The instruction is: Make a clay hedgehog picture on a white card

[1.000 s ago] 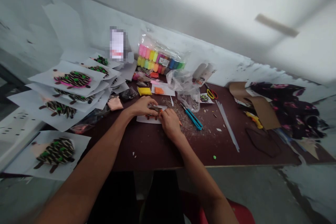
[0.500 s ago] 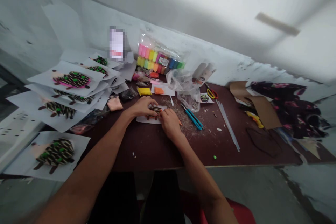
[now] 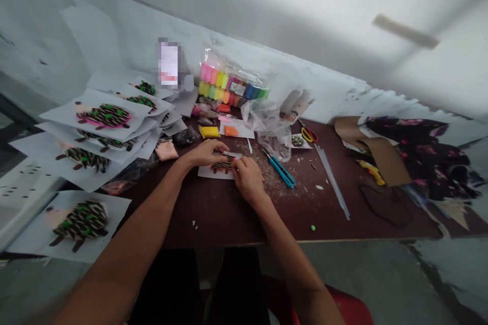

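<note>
A small white card lies on the dark red table, bearing a hedgehog figure with dark-and-pale striped spines and an orange rim. My left hand rests at the card's upper left, fingers and thumb apart beside the figure. At the figure's right end, my right hand has its fingers curled and pressed together; what they pinch is hidden. A bit of orange shows at that hand's right side. Behind the card are a yellow clay block and an orange clay block on white paper.
Stacked sheets with hedgehog figures fill the left. Teal-handled pliers, scissors and translucent sticks lie to the right. A bag of coloured clay leans on the wall. Brown cardboard lies farther right.
My left fingers have lifted and spread slightly, so more of the hedgehog figure shows. My right hand stays at its right end, almost unmoved.
</note>
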`<state>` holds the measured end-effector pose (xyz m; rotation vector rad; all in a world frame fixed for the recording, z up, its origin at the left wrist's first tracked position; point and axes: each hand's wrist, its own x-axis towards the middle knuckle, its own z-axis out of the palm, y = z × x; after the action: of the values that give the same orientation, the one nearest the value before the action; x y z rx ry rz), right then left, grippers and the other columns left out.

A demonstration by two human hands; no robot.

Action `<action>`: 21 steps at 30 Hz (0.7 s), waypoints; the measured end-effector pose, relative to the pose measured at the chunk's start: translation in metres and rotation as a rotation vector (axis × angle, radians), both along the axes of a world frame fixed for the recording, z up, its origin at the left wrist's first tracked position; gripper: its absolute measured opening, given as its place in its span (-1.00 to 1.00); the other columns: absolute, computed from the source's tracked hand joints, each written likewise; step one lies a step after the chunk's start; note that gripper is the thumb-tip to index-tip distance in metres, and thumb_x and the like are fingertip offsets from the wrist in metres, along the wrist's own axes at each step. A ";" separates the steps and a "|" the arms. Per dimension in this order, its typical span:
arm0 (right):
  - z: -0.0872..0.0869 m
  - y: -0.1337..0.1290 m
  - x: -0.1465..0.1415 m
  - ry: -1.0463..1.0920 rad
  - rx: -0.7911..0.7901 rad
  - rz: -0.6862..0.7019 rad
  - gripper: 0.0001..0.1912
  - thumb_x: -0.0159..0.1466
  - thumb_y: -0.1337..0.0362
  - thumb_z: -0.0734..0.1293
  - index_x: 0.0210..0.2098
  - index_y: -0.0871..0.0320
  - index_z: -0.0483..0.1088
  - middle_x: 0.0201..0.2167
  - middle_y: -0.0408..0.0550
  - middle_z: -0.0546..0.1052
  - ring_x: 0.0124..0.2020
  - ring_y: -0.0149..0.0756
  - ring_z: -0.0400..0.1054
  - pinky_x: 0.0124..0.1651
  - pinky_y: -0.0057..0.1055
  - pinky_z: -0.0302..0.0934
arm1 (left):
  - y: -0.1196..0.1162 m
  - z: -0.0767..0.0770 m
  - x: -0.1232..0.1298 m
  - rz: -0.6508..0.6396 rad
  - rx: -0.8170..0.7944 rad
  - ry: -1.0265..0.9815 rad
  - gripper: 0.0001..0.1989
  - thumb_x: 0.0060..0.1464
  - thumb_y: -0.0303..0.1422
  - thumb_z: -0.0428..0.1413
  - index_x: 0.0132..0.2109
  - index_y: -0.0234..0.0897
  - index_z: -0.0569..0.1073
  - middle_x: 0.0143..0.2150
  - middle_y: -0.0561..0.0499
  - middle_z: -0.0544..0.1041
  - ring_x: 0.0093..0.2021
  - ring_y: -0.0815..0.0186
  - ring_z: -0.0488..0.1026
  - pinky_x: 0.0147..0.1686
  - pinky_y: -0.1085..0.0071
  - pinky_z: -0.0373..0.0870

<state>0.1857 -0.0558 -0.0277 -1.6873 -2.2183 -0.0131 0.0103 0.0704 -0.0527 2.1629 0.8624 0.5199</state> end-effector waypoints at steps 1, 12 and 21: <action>0.000 0.000 0.000 0.017 0.007 -0.007 -0.80 0.42 0.31 0.20 -0.22 0.15 0.46 -0.25 0.01 0.49 -0.17 -0.21 0.29 -0.09 -0.36 0.13 | 0.000 0.000 0.000 -0.003 -0.005 -0.002 -0.57 -0.01 -0.18 0.20 -0.02 -0.31 0.56 -0.07 -0.13 0.61 -0.07 0.16 0.53 -0.07 0.33 0.42; 0.000 -0.001 0.018 0.059 0.016 -0.204 -0.80 0.40 0.34 0.22 -0.25 0.16 0.48 -0.26 0.01 0.50 -0.19 -0.21 0.30 -0.12 -0.36 0.13 | -0.004 0.002 0.003 0.053 -0.089 -0.039 -0.65 -0.01 -0.29 0.18 -0.06 -0.34 0.57 -0.10 -0.13 0.61 -0.12 0.18 0.56 -0.14 0.34 0.47; -0.007 -0.004 0.031 0.089 0.046 -0.328 -0.74 0.41 0.31 0.17 -0.25 0.16 0.48 -0.25 0.03 0.51 -0.20 -0.21 0.31 -0.14 -0.36 0.12 | -0.003 0.000 0.009 0.170 -0.065 -0.095 -0.70 0.10 -0.48 -0.01 -0.14 -0.35 0.59 -0.10 -0.12 0.63 -0.08 0.23 0.54 0.01 0.32 0.44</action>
<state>0.2164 -0.0601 -0.0343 -1.9656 -1.8435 -0.0684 0.0190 0.0677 -0.0532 1.9999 1.0017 0.6638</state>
